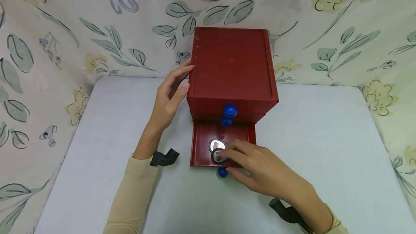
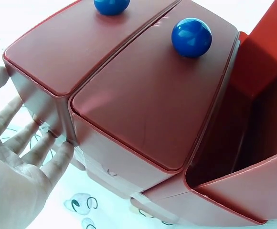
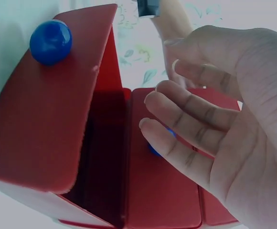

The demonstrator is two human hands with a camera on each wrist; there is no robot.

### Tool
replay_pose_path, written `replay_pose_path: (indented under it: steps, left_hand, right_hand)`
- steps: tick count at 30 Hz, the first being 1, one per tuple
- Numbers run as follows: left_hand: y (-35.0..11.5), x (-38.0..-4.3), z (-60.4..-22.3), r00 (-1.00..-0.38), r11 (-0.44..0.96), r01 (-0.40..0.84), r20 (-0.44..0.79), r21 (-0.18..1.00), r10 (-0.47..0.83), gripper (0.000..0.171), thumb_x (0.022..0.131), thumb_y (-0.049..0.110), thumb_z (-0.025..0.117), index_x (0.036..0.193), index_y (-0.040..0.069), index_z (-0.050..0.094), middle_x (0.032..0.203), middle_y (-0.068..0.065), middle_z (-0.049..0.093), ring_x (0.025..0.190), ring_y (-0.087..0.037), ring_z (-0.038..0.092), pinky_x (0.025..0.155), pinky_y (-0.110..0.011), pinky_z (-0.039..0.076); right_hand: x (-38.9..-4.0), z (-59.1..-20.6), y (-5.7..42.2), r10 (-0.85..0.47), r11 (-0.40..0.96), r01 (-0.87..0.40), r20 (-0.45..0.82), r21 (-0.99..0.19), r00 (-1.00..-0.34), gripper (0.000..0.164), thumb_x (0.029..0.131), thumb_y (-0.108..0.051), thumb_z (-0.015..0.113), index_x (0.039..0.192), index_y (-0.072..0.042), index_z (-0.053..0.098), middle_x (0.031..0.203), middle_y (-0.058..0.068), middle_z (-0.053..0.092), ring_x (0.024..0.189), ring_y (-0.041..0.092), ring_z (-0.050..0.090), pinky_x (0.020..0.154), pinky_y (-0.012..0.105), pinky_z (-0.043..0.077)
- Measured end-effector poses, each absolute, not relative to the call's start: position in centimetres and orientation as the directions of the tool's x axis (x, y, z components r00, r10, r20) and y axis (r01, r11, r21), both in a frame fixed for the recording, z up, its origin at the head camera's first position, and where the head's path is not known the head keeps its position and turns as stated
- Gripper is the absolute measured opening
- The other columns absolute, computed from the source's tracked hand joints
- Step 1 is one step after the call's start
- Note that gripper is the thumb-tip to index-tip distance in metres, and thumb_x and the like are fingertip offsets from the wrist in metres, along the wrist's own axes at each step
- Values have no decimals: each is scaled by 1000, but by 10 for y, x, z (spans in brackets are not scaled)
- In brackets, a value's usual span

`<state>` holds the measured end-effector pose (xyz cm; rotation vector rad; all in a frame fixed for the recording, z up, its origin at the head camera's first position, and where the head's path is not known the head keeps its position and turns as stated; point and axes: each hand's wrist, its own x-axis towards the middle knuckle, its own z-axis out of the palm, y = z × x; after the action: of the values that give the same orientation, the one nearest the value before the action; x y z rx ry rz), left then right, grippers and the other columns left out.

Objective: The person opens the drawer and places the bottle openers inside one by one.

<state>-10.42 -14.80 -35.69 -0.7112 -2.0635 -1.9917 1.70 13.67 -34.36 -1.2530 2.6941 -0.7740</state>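
Note:
A red drawer unit (image 1: 232, 64) with blue ball knobs stands on the table; its bottom drawer (image 1: 198, 156) is pulled out. Inside this drawer lie two small rounded things, one pale with a dark rim (image 1: 216, 144), the other a dark ring-like piece (image 1: 215, 157) overlapping it; their kind is unclear. My right hand (image 1: 260, 165) hovers over the drawer's front, its fingertips around the nearer piece in the head view. In the right wrist view the right hand (image 3: 215, 119) has loosely bent fingers and nothing visibly held. Fingers extended, my left hand (image 1: 170, 95) rests against the unit's left side.
Two closed drawers with blue knobs (image 2: 191, 37) sit above the pulled-out one. The white table (image 1: 325, 136) meets a floral cloth (image 1: 130, 28) at the back and sides. Black camera mounts (image 1: 164, 157) are on both wrists.

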Motion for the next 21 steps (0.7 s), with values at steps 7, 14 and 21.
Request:
replay_pose_path:
  steps: [7, 14, 21]
  left_hand:
    - [-148, -104, -357, -866, -18, 462, 455, 887, 208, 53, 107, 25, 52, 153, -2, 49, 170, -4, 42, 156, -25, 44, 132, -48, 35]
    - [-149, -104, -355, -866, -17, 462, 455, 887, 205, 51, 107, 21, 51, 153, -2, 50, 169, -5, 43, 155, -25, 45, 132, -44, 36]
    - [-148, -103, -355, -871, -24, 452, 447, 892, 205, 51, 106, 16, 51, 153, -2, 49, 170, -6, 42, 155, -25, 45, 132, -46, 36]
  right_hand:
    - [27, -350, 137, -706, 514, -675, 186, -529, -684, 45, 89, -22, 86, 132, -22, 71, 125, -10, 68, 103, 2, 68, 85, 19, 62]
    - [35, -354, 139, -670, 468, -669, 263, -577, -695, 44, 91, -16, 82, 133, -23, 70, 125, -11, 68, 105, 5, 70, 89, 16, 60]
    - [44, -363, 141, -634, 444, -628, 272, -639, -724, 39, 92, -12, 80, 128, -24, 72, 120, -11, 70, 103, 2, 69, 90, 8, 56]
